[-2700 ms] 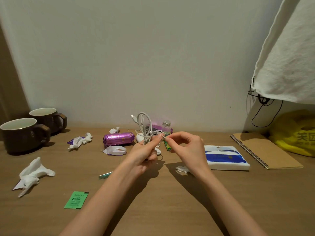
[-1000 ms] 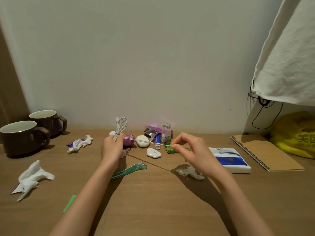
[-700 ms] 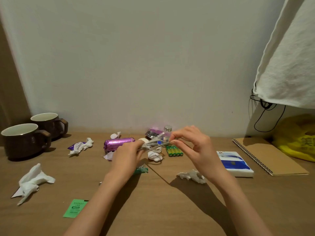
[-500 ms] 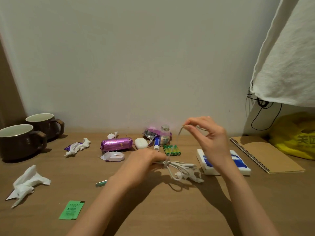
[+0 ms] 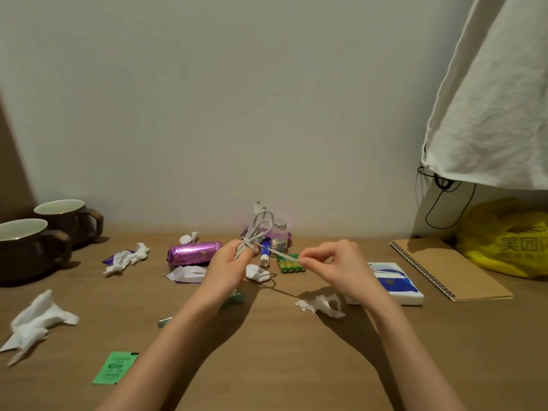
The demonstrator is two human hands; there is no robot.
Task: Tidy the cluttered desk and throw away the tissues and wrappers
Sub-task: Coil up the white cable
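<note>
My left hand (image 5: 227, 266) grips a coiled white cable (image 5: 257, 227), loops standing upright above the desk's middle. My right hand (image 5: 335, 264) pinches the cable's loose end, stretched taut between both hands. Crumpled tissues lie on the wooden desk (image 5: 267, 366): one at the far left (image 5: 32, 321), one by the mugs (image 5: 127, 258), one below my right wrist (image 5: 321, 304). A purple foil wrapper (image 5: 192, 253), a white wrapper (image 5: 186, 274) and a green packet (image 5: 115, 367) also lie there.
Two brown mugs (image 5: 38, 238) stand at the left. Green batteries (image 5: 289, 264), a small bottle (image 5: 278, 232), a blue-capped tube (image 5: 264, 256) and a white earbud case (image 5: 256, 272) sit mid-desk. A tissue pack (image 5: 388, 284), notebook (image 5: 447, 268) and yellow bag (image 5: 510, 238) are right.
The coiled cable went from lying low near the desk to upright in my left hand. My right hand dropped from raised to level, pulling the end sideways.
</note>
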